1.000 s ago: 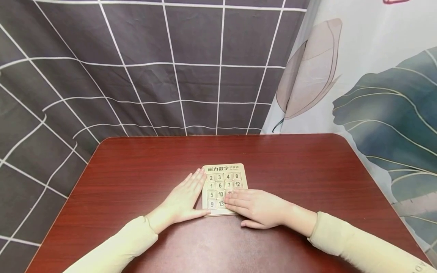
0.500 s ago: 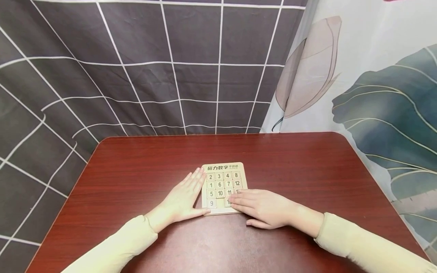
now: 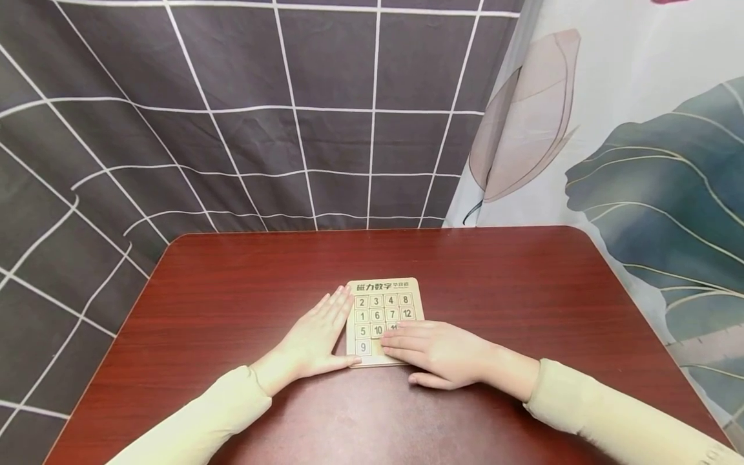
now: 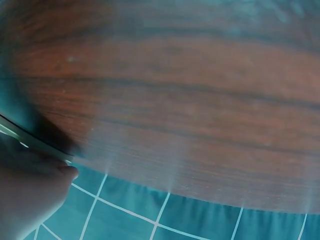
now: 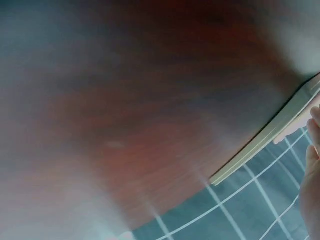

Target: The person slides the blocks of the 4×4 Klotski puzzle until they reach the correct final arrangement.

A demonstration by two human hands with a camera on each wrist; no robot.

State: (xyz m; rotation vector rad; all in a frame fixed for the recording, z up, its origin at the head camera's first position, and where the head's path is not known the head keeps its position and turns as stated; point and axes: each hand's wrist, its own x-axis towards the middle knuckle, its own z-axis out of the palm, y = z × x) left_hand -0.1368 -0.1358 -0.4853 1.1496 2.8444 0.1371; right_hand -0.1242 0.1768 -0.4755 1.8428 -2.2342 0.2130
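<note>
Number puzzle (image 3: 378, 316) has the spread left hand (image 3: 310, 339) along its left edge, the straight-fingered right hand (image 3: 444, 354) over its near-right corner.

The board (image 3: 374, 361) is laid flat on the table (image 3: 494, 278). Its left edge is touched by the left hand (image 3: 309, 339), the fingers held straight and the thumb placed at the lower corner. Its lower right part is covered by the right hand (image 3: 440, 353), the fingers stretched across the tiles (image 3: 376, 316). The top two rows can be read; below, 11 is partly hidden, and a bare slot (image 3: 376, 345) is seen beside 9. The table is bordered by a dark gridded curtain (image 3: 331, 74) and a leaf-printed curtain (image 3: 651, 187).
</note>
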